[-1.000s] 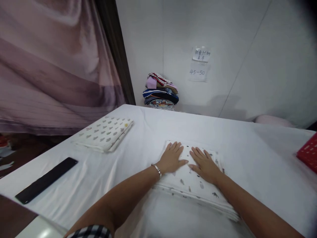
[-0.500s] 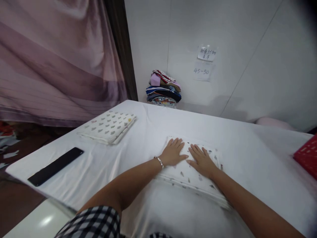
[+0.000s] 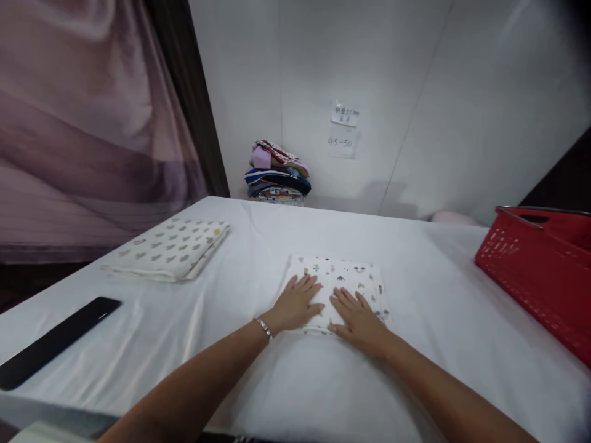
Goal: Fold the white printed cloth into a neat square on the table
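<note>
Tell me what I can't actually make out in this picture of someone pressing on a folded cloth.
- Head view: the near edge of the folded cloth lies under the left hand and right hand.
- The paper notes on the wall: writing too small to read.
- The red basket: cut off by the right edge, its inside hidden by its wall.
- The black bar: cut off at the left edge.

Textile workroom: folded cloth stack (image 3: 277,174), cloth-covered table (image 3: 429,264).

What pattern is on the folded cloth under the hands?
White with small scattered prints in grey, with a few yellowish, on the folded cloth; it shows best in the head view.
</note>
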The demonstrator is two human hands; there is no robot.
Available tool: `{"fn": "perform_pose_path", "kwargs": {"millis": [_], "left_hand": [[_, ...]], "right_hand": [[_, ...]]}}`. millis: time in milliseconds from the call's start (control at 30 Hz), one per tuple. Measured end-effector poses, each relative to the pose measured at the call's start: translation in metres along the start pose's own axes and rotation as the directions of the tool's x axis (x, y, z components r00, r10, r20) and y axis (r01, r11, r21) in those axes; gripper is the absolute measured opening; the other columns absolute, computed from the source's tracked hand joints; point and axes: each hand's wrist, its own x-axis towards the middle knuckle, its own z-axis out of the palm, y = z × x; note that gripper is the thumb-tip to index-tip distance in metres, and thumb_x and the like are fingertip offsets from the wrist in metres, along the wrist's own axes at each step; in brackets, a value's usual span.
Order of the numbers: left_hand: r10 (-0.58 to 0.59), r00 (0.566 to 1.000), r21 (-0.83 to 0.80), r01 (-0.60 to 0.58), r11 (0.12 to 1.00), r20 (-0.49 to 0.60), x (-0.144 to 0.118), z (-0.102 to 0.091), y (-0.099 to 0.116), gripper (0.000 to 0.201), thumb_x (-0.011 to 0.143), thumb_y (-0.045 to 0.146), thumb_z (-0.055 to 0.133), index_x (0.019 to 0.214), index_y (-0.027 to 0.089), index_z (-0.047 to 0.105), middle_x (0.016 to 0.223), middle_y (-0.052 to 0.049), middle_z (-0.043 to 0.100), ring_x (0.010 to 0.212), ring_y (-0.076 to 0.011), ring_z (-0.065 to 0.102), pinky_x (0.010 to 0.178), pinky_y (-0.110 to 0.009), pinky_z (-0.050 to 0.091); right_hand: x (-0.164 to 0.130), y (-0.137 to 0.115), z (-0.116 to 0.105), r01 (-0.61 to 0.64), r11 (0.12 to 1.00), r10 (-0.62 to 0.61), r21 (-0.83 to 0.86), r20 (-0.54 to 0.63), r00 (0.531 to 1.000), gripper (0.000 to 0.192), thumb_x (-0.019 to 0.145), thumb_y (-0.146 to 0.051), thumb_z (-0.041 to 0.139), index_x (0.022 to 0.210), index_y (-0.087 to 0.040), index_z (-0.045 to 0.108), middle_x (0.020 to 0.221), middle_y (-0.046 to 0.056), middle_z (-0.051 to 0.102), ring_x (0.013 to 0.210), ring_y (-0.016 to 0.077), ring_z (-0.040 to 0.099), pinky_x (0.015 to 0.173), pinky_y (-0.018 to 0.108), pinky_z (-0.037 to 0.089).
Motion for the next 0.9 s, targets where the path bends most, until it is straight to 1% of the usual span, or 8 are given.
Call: {"fn": "perform_pose_path", "kwargs": {"millis": [100,200,300,433,567,633,767,900], "left_hand": [[-0.001,1.0,-0.008,0.001,1.0,0.015,0.002,-0.004,-0.001,0.054,0.09,0.053,0.031,0.134,0.023,0.039,0.144,-0.008,0.033,0.135,-0.0232,0.025,0.109,-0.046,0.018],[-0.014,0.999,-0.001,0.014,1.0,-0.036,-0.008,-0.01,0.0,0.054,0.091,0.052,0.029,0.134,0.022,0.039,0.145,-0.008,0.032,0.135,-0.0221,0.022,0.11,-0.044,0.017],[-0.008,0.996,0.024,0.01,1.0,-0.084,-0.024,-0.009,0.001,0.054,0.09,0.053,0.029,0.135,0.024,0.039,0.145,-0.006,0.032,0.136,-0.0231,0.022,0.11,-0.046,0.015],[-0.018,0.997,0.013,0.018,1.0,-0.071,-0.033,0.0,0.002,0.052,0.09,0.052,0.029,0.134,0.027,0.04,0.144,-0.004,0.034,0.134,-0.0238,0.026,0.109,-0.047,0.019],[-0.051,0.997,-0.065,0.048,0.997,-0.05,-0.031,-0.004,0.001,0.05,0.09,0.052,0.029,0.132,0.027,0.043,0.144,-0.002,0.035,0.134,-0.0223,0.026,0.11,-0.045,0.017],[-0.14,0.987,-0.133,0.127,0.983,-0.085,-0.029,-0.009,-0.002,0.048,0.09,0.05,0.03,0.129,0.026,0.047,0.143,-0.002,0.036,0.134,-0.0211,0.026,0.111,-0.042,0.018],[-0.498,0.855,-0.299,0.442,0.846,-0.145,-0.026,-0.012,-0.016,0.051,0.088,0.046,0.038,0.127,0.015,0.047,0.14,-0.01,0.039,0.13,-0.0221,0.034,0.107,-0.034,0.027],[-0.671,0.741,-0.409,0.623,0.667,0.036,-0.018,-0.014,-0.026,0.06,0.085,0.046,0.043,0.133,0.012,0.034,0.131,-0.014,0.05,0.117,-0.0241,0.05,0.096,-0.033,0.038]], "right_hand": [[-0.002,-0.001,-0.012,0.002,0.999,-0.004,0.054,0.025,1.0,0.073,0.086,-0.064,0.019,0.145,-0.022,0.016,0.151,0.006,0.009,0.139,0.0232,0.004,0.111,0.045,0.003],[-0.011,0.005,-0.018,-0.075,0.996,0.078,0.041,-0.078,0.994,0.073,0.085,-0.065,0.019,0.144,-0.023,0.019,0.151,0.005,0.009,0.139,0.0234,0.005,0.111,0.045,0.004],[-0.021,0.017,-0.01,-0.207,0.978,0.2,-0.011,-0.214,0.956,0.073,0.085,-0.066,0.021,0.142,-0.02,0.026,0.151,0.007,0.014,0.138,0.0251,0.007,0.11,0.046,0.004],[-0.027,0.025,0.002,-0.243,0.97,0.231,-0.02,-0.241,0.943,0.072,0.086,-0.065,0.019,0.139,-0.019,0.033,0.149,0.009,0.019,0.138,0.0251,0.011,0.11,0.046,0.006],[-0.03,0.025,-0.006,-0.253,0.965,0.263,0.07,-0.225,0.938,0.072,0.085,-0.064,0.021,0.14,-0.019,0.031,0.15,0.008,0.018,0.138,0.0242,0.008,0.111,0.044,0.008],[-0.031,0.031,-0.007,-0.311,0.934,0.351,0.176,-0.283,0.893,0.072,0.086,-0.063,0.023,0.141,-0.017,0.028,0.15,0.008,0.015,0.139,0.0233,0.007,0.111,0.043,0.012],[-0.032,0.052,0.004,-0.413,0.756,0.622,0.508,-0.361,0.695,0.073,0.085,-0.059,0.029,0.142,-0.015,0.025,0.147,0.011,0.028,0.132,0.0228,0.03,0.104,0.036,0.031],[-0.029,0.068,0.014,-0.42,0.65,0.708,0.633,-0.302,0.639,0.073,0.08,-0.051,0.042,0.142,-0.015,0.025,0.132,0.013,0.049,0.108,0.0238,0.057,0.09,0.037,0.044]]}}
